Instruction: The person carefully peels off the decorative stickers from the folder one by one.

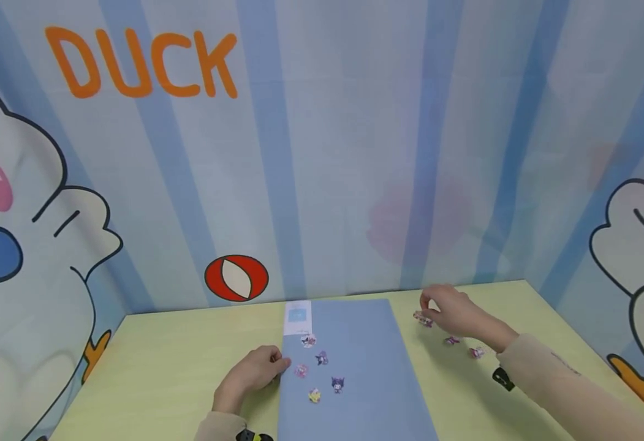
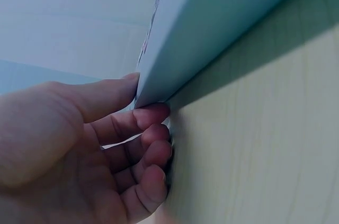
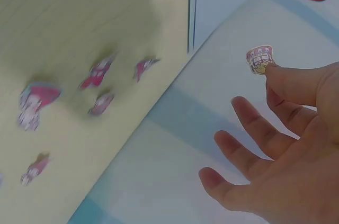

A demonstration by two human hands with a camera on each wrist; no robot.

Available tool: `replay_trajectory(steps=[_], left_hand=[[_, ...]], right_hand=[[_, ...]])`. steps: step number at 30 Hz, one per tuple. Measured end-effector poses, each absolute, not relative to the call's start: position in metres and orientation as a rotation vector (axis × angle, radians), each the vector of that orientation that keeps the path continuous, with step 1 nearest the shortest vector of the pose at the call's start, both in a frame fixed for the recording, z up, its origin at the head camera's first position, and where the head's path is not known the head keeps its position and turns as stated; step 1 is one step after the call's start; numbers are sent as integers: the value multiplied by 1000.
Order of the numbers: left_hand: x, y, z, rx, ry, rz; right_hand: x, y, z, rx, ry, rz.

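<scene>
The right hand (image 1: pixel 456 311) pinches a sticker (image 3: pixel 259 57) between thumb and forefinger; sticker colours: pink and white, yellow near the thumb. Loose stickers (image 1: pixel 477 353) lie on the worktop (image 1: pixel 189 349) near this hand. The left hand (image 1: pixel 252 370) grips a blue board (image 1: pixel 371 355) by its edge.

Before me, a pale-yellow wood-grain table (image 1: pixel 189 343). Blue board (image 1: pixel 374 373) lies on it, mid-table. Several small pink-and-purple cartoon stickers (image 1: pixel 477 353) scattered on bare surface, to my right.

Beige sleeves (image 1: pixel 561 389), right one bearing dark marking (image 1: pixel 567 364); black-and-yellow piece (image 1: pixel 252 435) at left wrist
</scene>
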State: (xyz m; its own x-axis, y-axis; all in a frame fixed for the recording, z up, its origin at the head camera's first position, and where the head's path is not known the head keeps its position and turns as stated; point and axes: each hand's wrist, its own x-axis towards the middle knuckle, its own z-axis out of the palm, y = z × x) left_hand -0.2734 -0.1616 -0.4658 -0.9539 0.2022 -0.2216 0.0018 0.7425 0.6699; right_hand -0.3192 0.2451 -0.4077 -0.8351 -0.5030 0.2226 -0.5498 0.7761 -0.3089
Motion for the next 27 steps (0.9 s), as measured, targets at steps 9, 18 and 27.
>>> replay_trajectory(steps=[9, 18, 27], left_hand=[[-274, -162, -467, 144, 2651, 1029], [-275, -162, -467, 152, 2659, 1036], [-275, -162, -466, 143, 2648, 1038]], right_hand=[[-315, 292, -403, 741, -2893, 611], [-317, 339, -417, 582, -2904, 593], [-317, 368, -431, 478, -2936, 645]])
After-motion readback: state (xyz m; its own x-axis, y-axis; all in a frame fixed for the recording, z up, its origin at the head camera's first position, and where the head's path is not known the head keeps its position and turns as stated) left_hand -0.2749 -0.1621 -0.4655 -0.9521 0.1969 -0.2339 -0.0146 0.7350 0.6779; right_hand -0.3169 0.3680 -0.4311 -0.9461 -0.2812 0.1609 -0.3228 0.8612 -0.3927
